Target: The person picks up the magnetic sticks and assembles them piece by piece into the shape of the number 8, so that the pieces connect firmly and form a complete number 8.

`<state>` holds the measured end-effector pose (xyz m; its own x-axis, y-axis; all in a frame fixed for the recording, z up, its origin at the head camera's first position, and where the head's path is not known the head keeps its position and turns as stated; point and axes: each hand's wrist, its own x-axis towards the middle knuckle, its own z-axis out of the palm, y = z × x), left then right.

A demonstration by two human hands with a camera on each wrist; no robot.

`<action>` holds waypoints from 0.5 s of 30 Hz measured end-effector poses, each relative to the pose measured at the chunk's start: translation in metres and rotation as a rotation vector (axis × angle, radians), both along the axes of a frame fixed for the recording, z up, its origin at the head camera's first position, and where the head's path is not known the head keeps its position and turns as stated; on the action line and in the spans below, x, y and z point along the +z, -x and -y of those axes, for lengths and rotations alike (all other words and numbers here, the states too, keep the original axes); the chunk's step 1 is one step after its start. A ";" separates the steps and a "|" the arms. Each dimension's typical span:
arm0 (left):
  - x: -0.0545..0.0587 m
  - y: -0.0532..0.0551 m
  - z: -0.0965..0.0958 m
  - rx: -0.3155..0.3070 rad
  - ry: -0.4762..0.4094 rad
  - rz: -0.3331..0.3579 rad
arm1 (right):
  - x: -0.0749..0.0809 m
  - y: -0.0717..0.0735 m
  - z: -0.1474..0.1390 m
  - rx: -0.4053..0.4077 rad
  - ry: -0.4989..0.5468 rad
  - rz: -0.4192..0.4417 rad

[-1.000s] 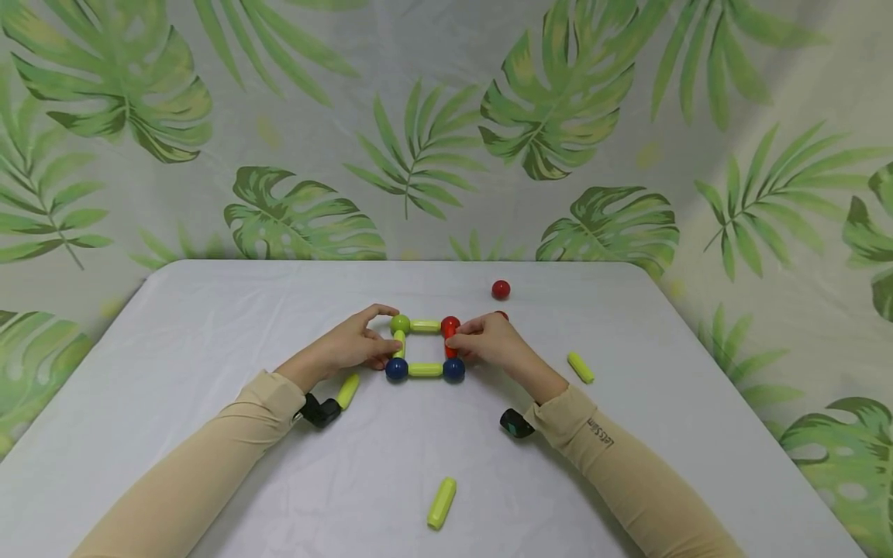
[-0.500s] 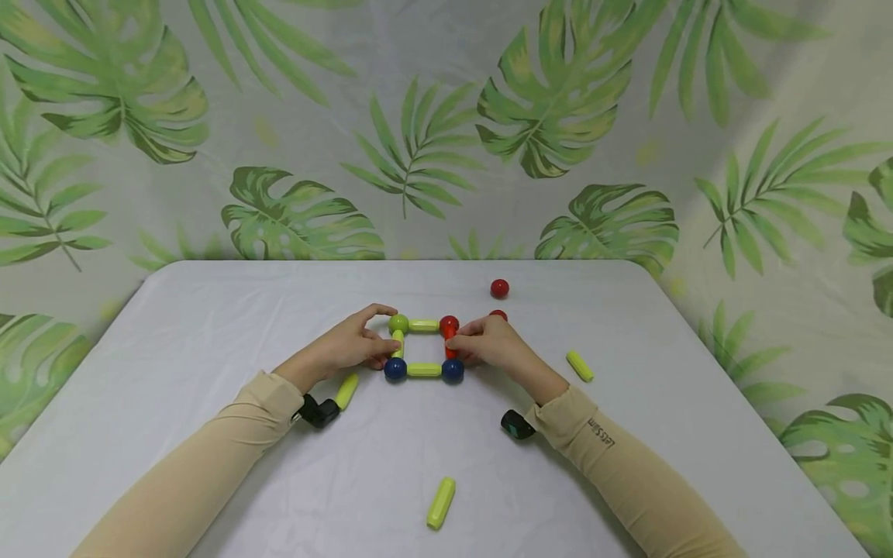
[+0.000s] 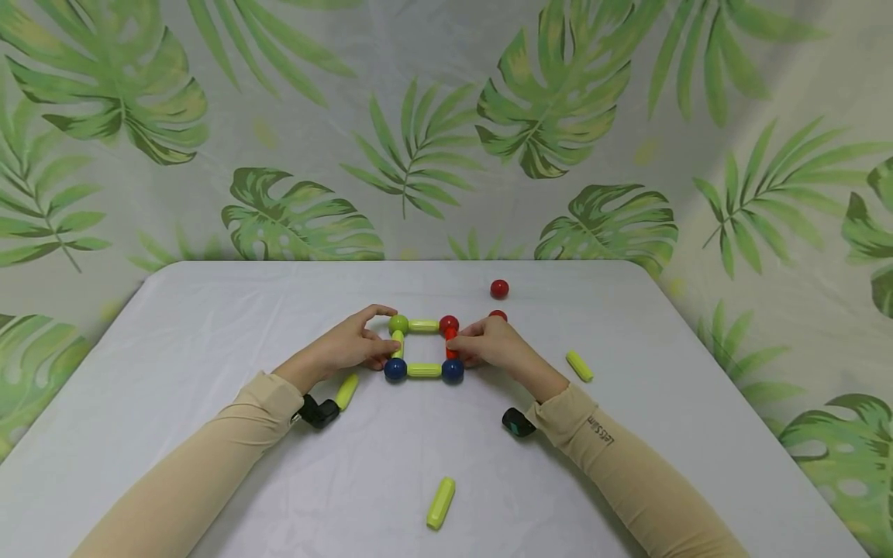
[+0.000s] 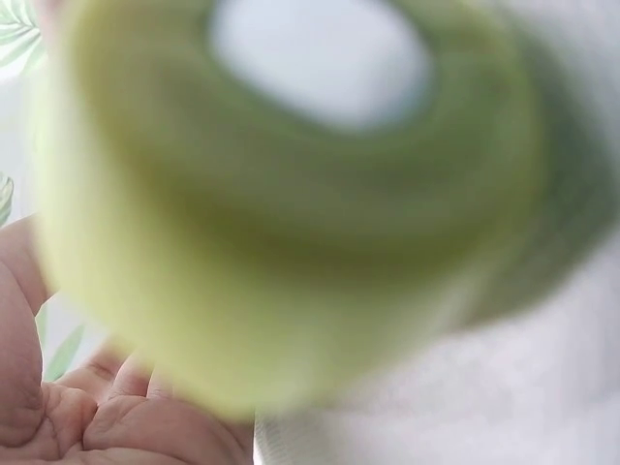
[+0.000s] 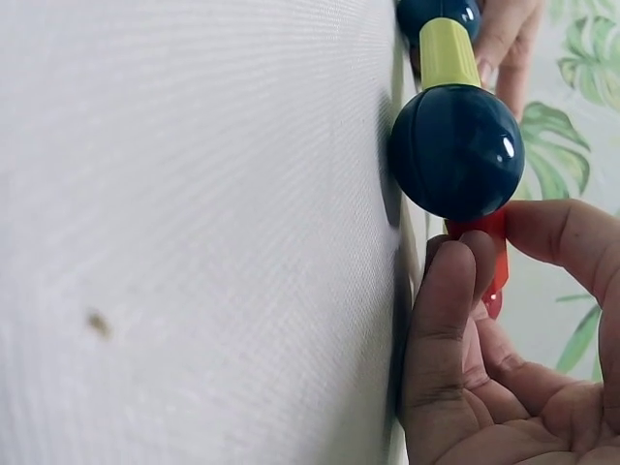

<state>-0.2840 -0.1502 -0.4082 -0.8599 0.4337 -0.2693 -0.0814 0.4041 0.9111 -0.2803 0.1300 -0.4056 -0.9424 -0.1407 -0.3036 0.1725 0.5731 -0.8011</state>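
Leaf-print backdrop (image 3: 412,147) hung behind white surface (image 3: 349,496). Beige sleeves (image 3: 202,457) reached in over it. Left hand (image 3: 352,343) and right hand (image 3: 494,342) both placed on opposite sides of a ball-and-rod square (image 3: 424,370), set flat mid-surface. Left wrist camera (image 3: 321,412) and right wrist camera (image 3: 518,423) worn behind them. Loose yellow-green rods: one nearest the viewer (image 3: 441,504), one right of the right hand (image 3: 579,366), one partly covered by the left wrist camera (image 3: 349,390). Left rod (image 3: 398,339), yellow-green, grasped by left hand, thumb across it. Red rod (image 3: 450,335) pinched by right hand, thumb against fingers. Green ball (image 3: 398,324), far-left corner, touched by left index finger. Far-right corner filled by red ball (image 3: 449,324), near corners by navy balls (image 3: 453,370). Loose red balls (image 3: 499,289) left beyond right hand, one partly hidden by it.
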 end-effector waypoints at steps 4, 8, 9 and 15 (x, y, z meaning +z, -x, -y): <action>0.000 0.000 0.000 -0.004 -0.001 -0.005 | 0.000 0.000 0.000 0.005 0.000 -0.003; -0.002 0.001 0.001 -0.006 -0.003 -0.004 | 0.000 0.000 -0.001 0.006 0.002 -0.005; -0.002 0.001 0.001 -0.007 -0.003 -0.004 | 0.000 0.000 -0.001 0.007 0.005 -0.006; 0.000 0.000 0.000 -0.005 0.001 -0.012 | 0.002 0.000 -0.001 0.005 0.027 -0.009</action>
